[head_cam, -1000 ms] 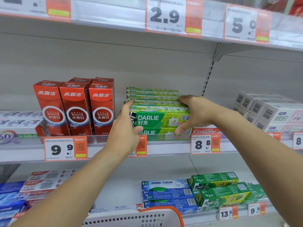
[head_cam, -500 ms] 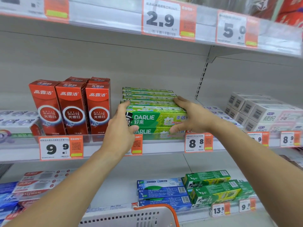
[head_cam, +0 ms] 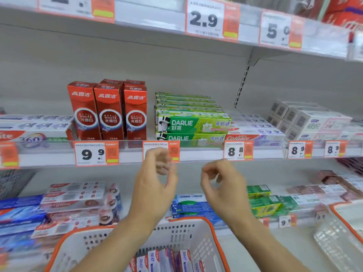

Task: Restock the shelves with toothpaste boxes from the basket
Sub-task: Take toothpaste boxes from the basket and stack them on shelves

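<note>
Both grips hang loosely curled and empty, left hand (head_cam: 155,185) and right hand (head_cam: 224,185) below the Darlie stack (head_cam: 193,124), which looks nudge-prone if they rise carelessly from the basket (head_cam: 208,232).

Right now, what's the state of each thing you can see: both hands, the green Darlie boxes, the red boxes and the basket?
Left hand: empty, fingers loosely curled, below the shelf edge.
Right hand: empty, loosely curled.
Darlie boxes: stacked flat on the shelf.
Red boxes: standing upright.
Basket: holds toothpaste boxes.
</note>
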`<state>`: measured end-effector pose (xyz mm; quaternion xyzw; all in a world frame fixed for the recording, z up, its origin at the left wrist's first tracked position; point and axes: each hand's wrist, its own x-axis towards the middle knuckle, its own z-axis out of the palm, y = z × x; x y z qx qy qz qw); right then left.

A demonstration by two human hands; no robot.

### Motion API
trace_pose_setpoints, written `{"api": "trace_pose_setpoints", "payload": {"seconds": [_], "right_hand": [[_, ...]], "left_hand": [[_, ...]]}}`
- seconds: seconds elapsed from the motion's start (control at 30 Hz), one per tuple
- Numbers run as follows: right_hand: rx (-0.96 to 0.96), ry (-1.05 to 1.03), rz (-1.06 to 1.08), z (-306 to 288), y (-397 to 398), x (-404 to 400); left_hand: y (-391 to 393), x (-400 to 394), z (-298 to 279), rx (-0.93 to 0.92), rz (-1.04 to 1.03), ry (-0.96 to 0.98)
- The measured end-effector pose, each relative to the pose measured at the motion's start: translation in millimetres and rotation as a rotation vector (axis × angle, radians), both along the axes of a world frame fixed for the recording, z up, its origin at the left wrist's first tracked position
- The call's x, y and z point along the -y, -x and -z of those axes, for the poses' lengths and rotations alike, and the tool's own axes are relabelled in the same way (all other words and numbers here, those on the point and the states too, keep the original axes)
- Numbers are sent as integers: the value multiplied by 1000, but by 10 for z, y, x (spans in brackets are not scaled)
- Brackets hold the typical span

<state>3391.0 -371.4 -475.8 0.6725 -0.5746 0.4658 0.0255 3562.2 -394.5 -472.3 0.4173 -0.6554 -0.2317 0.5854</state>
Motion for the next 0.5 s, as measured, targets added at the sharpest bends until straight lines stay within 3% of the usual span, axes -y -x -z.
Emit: {"api": "trace_pose_setpoints", "payload": {"seconds": [0.1,0.2,0.27,0.5], "right_hand": [[164,-477,-78,650,-330,-315],[115,-857,-109,1287,-510,-586],[36,-1032,-115,1568,-586,-780],[-220,-1413,-195,2116,-859,-1162]], "left_hand": [[-305,-222,646,221,117,-276],[-715,-366,1391,637,239,-459],[-960,-519,1778,901,268,-584],[-1551,-1069,2517,1259,483,-779]]}}
